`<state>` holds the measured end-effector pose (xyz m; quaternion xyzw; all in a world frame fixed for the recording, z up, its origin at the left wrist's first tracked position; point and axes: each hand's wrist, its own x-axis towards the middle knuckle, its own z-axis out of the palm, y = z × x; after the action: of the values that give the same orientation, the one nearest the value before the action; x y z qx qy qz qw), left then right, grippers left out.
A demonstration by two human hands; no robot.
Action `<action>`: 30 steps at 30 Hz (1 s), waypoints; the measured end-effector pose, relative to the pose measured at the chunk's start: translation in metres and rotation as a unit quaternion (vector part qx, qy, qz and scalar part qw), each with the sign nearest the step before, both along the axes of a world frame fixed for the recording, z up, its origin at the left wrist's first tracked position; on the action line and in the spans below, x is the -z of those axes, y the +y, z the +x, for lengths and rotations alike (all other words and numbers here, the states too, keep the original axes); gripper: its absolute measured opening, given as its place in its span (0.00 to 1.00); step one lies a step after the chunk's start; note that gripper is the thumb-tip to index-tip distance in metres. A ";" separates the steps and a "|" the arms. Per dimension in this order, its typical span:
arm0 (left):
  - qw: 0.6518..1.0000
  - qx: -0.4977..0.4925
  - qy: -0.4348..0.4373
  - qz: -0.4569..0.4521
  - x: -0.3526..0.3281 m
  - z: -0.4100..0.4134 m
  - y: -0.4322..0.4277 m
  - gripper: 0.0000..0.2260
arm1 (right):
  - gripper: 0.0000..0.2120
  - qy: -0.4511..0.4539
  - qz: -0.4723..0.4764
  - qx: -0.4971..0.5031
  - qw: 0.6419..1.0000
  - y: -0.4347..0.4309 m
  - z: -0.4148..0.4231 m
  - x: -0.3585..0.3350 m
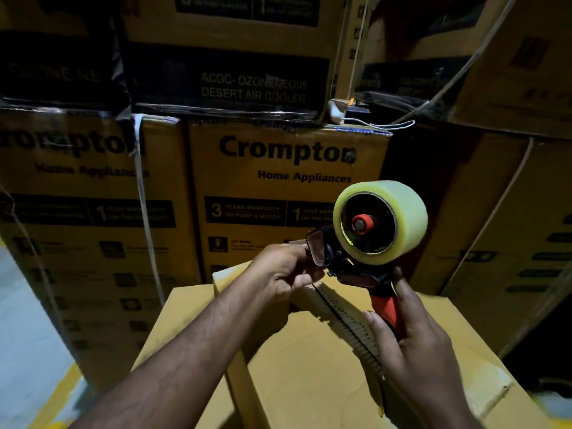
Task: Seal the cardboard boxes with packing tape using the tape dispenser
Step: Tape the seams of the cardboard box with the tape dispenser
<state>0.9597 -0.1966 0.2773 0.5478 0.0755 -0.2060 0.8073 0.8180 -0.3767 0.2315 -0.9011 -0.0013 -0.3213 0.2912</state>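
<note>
Nearest the camera, two bare forearms were seen reaching forward over plain cardboard boxes [309, 376]. The right hand [414, 345] was wrapped around the red handle of the tape dispenser [356, 255], fingers closed on the grip, dispenser held upright above the box top. The left hand [284, 274] was pinched at the front end of the dispenser, fingertips closed near the transparent guard; whether a tape end was actually caught between them could not be told. A roll of clear packing tape [380, 221] was mounted on the dispenser's red hub, above and just right of the left hand. The box directly below had a raised flap, its corrugated edge [346, 323] exposed and running diagonally under the dispenser. A second plain box [185, 320] was set touching it on the left. On the left, pale floor [28, 351] with a yellow painted line [58, 394] was visible. Behind, large printed cartons [278, 168] marked "Crompton Home Appliances" were stacked, with darker cartons [229, 72] marked "Desert Air Cooler" on top. White strapping [145, 212] was hung down one carton. Thin cables [387, 123] were lying on the stack at upper right.
</note>
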 end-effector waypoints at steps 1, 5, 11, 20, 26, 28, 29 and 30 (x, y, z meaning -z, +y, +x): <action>0.998 -0.015 -0.028 0.063 0.002 0.008 0.002 0.06 | 0.38 0.009 0.000 -0.002 1.000 0.003 0.004 -0.001; 0.962 -0.026 -0.133 0.236 0.005 0.042 0.010 0.05 | 0.36 0.044 -0.040 -0.008 0.998 0.010 0.018 0.001; 0.827 -0.074 -0.256 0.495 0.022 0.083 0.018 0.05 | 0.41 0.093 -0.075 -0.018 0.993 0.014 0.021 0.013; 0.876 -0.139 -0.190 0.421 0.054 0.106 0.014 0.05 | 0.43 0.110 -0.086 0.004 0.990 0.023 0.020 0.012; 0.931 -0.158 -0.103 0.312 0.051 0.114 0.021 0.05 | 0.48 0.112 -0.108 0.029 0.987 0.026 0.021 0.012; 0.937 -0.152 -0.089 0.302 0.051 0.117 0.021 0.05 | 0.48 0.104 -0.111 0.033 0.988 0.025 0.022 0.014; 0.935 -0.141 -0.089 0.313 0.054 0.120 0.021 0.04 | 0.48 0.103 -0.110 0.033 0.988 0.025 0.022 0.014; 0.932 -0.125 -0.090 0.328 0.055 0.122 0.021 0.04 | 0.48 0.102 -0.108 0.032 0.988 0.024 0.022 0.014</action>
<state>1.0815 -0.1755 0.2225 0.7847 0.1335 -0.0166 0.6051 0.8395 -0.3522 0.2172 -0.9548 0.0221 -0.2351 0.1803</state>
